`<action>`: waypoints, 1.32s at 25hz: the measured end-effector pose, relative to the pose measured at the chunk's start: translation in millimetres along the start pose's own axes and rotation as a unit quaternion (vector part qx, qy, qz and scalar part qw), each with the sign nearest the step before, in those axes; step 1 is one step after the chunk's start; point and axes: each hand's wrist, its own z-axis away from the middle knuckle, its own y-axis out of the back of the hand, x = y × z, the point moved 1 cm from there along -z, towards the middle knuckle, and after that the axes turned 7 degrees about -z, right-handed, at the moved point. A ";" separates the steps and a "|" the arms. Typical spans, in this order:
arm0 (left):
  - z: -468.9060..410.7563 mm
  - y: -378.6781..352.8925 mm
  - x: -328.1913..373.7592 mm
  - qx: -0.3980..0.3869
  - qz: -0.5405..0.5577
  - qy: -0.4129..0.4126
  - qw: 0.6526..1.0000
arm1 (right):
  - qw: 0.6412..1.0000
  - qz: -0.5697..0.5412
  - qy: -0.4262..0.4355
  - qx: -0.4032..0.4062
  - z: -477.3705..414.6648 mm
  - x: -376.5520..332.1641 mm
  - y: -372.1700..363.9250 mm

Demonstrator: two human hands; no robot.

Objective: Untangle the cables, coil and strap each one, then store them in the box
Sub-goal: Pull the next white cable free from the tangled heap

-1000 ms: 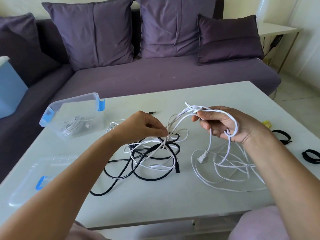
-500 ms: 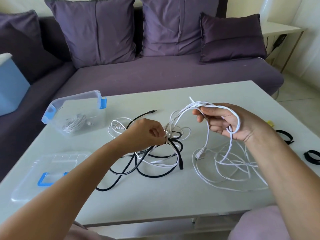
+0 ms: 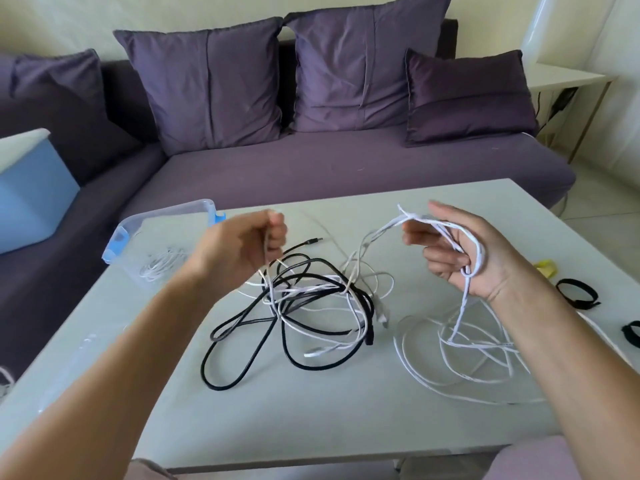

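Right, both hands are up over the table [image 3: 346,427] and the tangle [image 3: 311,296] of black and white leads sits on it between them, lower down. Left hand [image 3: 242,244] is curled into a tight fist, blurred, pinching a pale strand [image 3: 267,277] that drops straight from the fist into the left side of the tangle. I cannot tell which lead that strand belongs to.

Right hand [image 3: 460,251] is held higher on the right, thumb up, fingers loosely curled, with the white cable [image 3: 479,252] looped round the palm and threaded through the fingers. From the heel of that hand the cable hangs down to loose white loops lying on the table directly beneath. Another run leaves the fingertips and sags left towards the tangle.

Black cable [image 3: 313,367] sprawls in wide loops at the near side of the heap, touched by neither hand. Behind the left hand stands the clear box [image 3: 166,216] with blue clips, a coiled white cable [image 3: 162,268] already inside. Beyond the right wrist, black straps [image 3: 576,292] lie near the table's right edge.
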 end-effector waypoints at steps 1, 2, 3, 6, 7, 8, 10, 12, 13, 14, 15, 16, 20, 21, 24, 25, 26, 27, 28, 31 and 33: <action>0.9 6.9 9.0 0.007 0.069 -0.007 0.998 | 1.000 0.003 0.011 0.015 0.7 -0.9 1.4; 2.9 15.3 16.8 0.028 0.098 -0.022 0.995 | 0.999 0.009 0.023 0.038 1.1 -2.6 3.7; 4.8 26.1 21.0 0.057 0.112 -0.042 0.991 | 0.997 0.014 0.034 0.069 0.5 -4.0 9.0; 8.5 52.1 23.9 0.126 0.223 -0.101 0.961 | 0.978 0.106 0.045 0.172 -0.7 -4.2 22.7; 8.4 57.5 23.2 0.122 0.263 -0.115 0.950 | 0.957 0.194 0.049 0.208 -2.8 -1.9 26.9; 8.6 60.3 23.1 0.115 0.280 -0.121 0.945 | 0.924 0.299 0.052 0.234 -4.3 1.2 28.9; 12.1 56.7 27.5 0.107 0.206 -0.086 0.969 | 0.835 0.497 0.023 0.237 -7.5 9.2 27.4; 16.8 44.8 33.3 0.082 0.033 -0.022 0.996 | 0.779 0.587 -0.023 0.217 -9.9 16.0 25.6; 19.2 38.0 34.4 0.055 -0.048 0.010 0.997 | 0.766 0.607 -0.029 0.210 -10.3 18.6 26.4; 20.5 31.1 34.6 0.017 -0.103 0.028 0.994 | 0.757 0.622 -0.019 0.199 -8.8 20.5 23.9; 21.0 24.4 33.4 -0.017 -0.134 0.034 0.990 | 0.753 0.633 -0.002 0.181 -7.1 21.7 19.9; 21.7 17.7 31.7 -0.046 -0.144 0.032 0.988 | 0.755 0.639 0.014 0.146 -4.0 23.1 13.5; 20.2 -6.0 29.7 -0.090 -0.134 -0.020 0.987 | 0.808 0.579 0.106 0.020 -0.6 35.8 -17.0; 20.0 -13.2 29.4 -0.097 -0.140 -0.025 0.985 | 0.810 0.573 0.121 0.022 -3.8 41.5 -20.9; 18.9 -32.8 28.2 -0.106 -0.204 -0.035 0.973 | 0.792 0.591 0.139 0.065 -10.9 60.5 -32.0; 18.0 -36.7 27.6 -0.104 -0.219 -0.050 0.969 | 0.785 0.593 0.156 0.087 -12.8 67.6 -35.5; 17.9 -39.2 27.3 -0.107 -0.223 -0.072 0.966 | 0.781 0.589 0.174 0.114 -13.4 72.5 -39.6; 18.0 -40.7 27.7 -0.111 -0.214 -0.094 0.966 | 0.779 0.582 0.188 0.139 -15.5 75.4 -41.0; 17.4 -40.9 28.1 -0.108 -0.193 -0.109 0.969 | 0.782 0.574 0.187 0.154 -16.4 75.1 -41.7; 12.9 -30.7 34.1 -0.066 -0.025 -0.108 0.992 | 0.861 0.486 0.111 0.102 -21.6 64.7 -32.7; 10.6 -14.5 37.3 -0.039 0.090 -0.131 0.986 | 0.918 0.385 0.049 0.077 -20.1 57.0 -25.9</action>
